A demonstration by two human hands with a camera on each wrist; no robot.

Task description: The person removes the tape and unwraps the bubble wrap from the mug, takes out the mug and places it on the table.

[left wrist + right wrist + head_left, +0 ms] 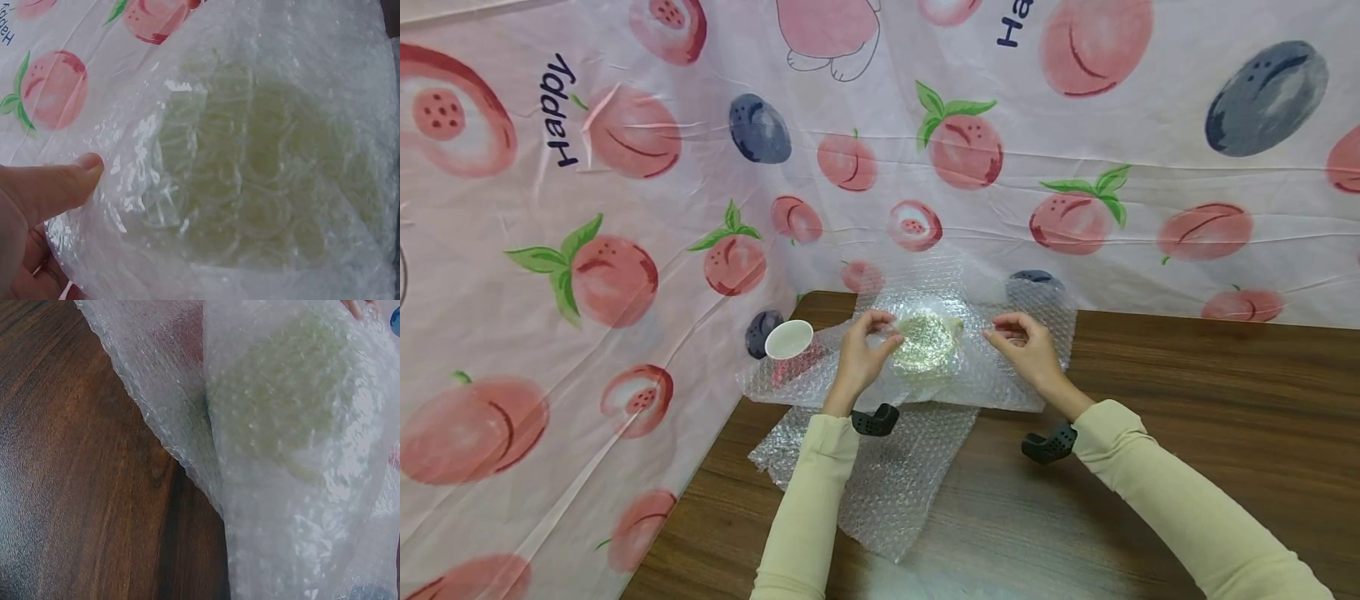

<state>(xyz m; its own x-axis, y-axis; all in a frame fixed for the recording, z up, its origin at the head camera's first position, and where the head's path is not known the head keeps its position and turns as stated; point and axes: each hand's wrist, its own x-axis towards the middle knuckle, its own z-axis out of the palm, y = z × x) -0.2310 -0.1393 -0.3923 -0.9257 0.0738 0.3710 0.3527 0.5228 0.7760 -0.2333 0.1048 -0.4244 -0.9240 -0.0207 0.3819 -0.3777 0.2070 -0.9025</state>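
A pale yellow-green rounded item [927, 343] with a small projection on its right lies under a layer of clear bubble wrap [891, 492]; the wrap blurs its shape. My left hand [867, 354] pinches the wrap's edge at the item's left side, its thumb [69, 187] on top and the other fingers behind the sheet. To the right of the item, my right hand [1026, 346] pinches the same sheet near its far edge, with bent fingers. Another layer of the wrap [169, 406] spreads out beneath.
A white oval-rimmed cup [789, 340] stands to the left, against the wrap. Dark wood tabletop [1187, 400] extends to the right. A fruit-printed cloth [865, 117] hangs behind and on the left. Both wrists wear dark bands [1048, 443].
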